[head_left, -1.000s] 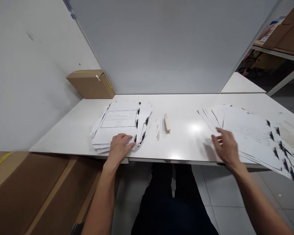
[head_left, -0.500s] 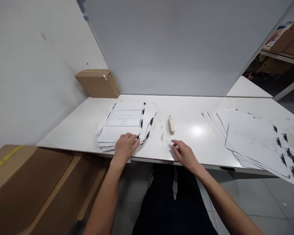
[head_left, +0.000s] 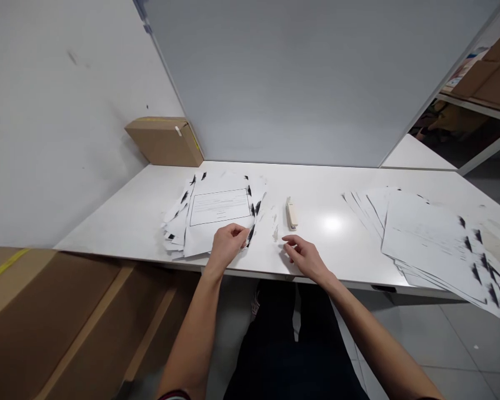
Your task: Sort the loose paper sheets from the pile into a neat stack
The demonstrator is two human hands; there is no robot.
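My left hand point(head_left: 230, 243) pinches the near right corner of the top printed sheet point(head_left: 219, 206), which has a black frame and dark smudges on its right edge. That sheet sits turned and shifted on the left stack of papers point(head_left: 175, 229). My right hand point(head_left: 303, 255) hovers over the table front, fingers apart and holding nothing. Just beyond it lies a cream stapler point(head_left: 291, 214). Farther right, a fanned pile of printed papers point(head_left: 429, 239) with black-marked edges overhangs the table's front edge.
A closed cardboard box point(head_left: 166, 141) stands at the table's back left, against the wall. Large cardboard boxes point(head_left: 79, 311) fill the lower left below the white table point(head_left: 325, 183). A grey panel point(head_left: 291, 83) rises behind, and a shelf with a box point(head_left: 487, 83) is at right.
My right hand has come from the right pile to the middle, near the stapler. My left hand has taken the top sheet's corner and drawn it rightward, turning it on the stack.
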